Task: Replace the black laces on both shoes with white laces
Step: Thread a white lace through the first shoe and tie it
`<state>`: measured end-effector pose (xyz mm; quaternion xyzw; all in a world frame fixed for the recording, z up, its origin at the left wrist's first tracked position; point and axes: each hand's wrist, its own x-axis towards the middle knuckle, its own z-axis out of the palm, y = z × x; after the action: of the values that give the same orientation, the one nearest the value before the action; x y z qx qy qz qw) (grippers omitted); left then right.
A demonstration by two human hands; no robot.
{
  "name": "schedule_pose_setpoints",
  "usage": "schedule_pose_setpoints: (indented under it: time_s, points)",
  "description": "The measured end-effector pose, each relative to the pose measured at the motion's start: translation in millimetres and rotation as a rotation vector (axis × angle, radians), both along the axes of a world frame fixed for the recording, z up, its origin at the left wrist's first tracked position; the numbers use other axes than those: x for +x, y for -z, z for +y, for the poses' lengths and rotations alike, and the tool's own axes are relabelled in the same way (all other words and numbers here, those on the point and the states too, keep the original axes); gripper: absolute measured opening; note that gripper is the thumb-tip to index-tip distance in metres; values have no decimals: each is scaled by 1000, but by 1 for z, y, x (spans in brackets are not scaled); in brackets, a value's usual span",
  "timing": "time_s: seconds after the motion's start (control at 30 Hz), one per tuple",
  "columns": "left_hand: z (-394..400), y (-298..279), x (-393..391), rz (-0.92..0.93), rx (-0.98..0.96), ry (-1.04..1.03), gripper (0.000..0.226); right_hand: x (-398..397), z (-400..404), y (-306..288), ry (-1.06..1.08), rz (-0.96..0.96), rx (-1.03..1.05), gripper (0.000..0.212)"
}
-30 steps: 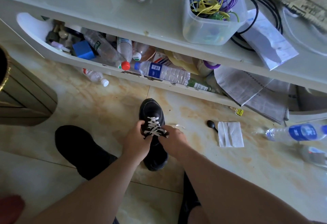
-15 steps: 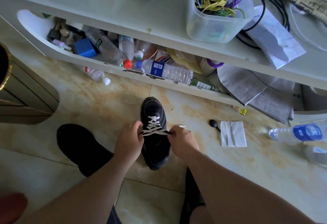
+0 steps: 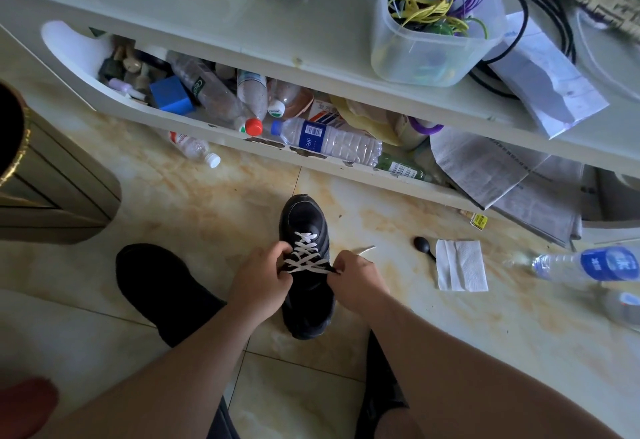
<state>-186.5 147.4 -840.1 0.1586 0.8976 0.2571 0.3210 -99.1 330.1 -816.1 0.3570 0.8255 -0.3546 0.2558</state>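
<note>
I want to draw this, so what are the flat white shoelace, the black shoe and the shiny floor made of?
The flat white shoelace looks like woven fabric, matte and ribbon-flat. The black shoe seems smooth leather or imitation leather: its toe has a dull sheen; which one, I can't tell. The cream floor looks like glossy tile, marble-patterned, with straight joint lines and soft reflections.

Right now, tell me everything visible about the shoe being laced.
The shoe is black, low-cut and smooth-looking, upright on the tiled floor, toe toward the shelf. A white lace crisscrosses its upper. The left hand and right hand flank it, each pinching the lace at a top eyelet; a loose lace end lies right of it.
</note>
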Motion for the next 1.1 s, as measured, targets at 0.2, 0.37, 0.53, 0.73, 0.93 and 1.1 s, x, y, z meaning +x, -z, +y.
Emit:
schedule_pose_setpoints:
  time_s: [0.2, 0.37, 0.53, 0.73, 0.93, 1.1]
  points:
    - [23, -11, -17, 269, -36, -100, 22, -33, -12, -2, 340, 114, -229, 19]
    - [33, -3, -25, -118, 10, -211, 15, -46, -5, 8, 283, 85, -142, 30]
    - [26, 3, -22, -154, 15, -200, 30, -47, -1, 15, 192, 79, -166, 32]
    - [20, 7, -21, -46, -11, -41, 33, -42, 9, 18, 112, 87, -186, 17]
    - [25, 0, -38, 275, -151, 474, 25, -47, 8, 10, -24, 17, -152, 20]
    - [30, -3, -36, 359, -226, 651, 19, -47, 10, 3, -165, -63, -167, 20]
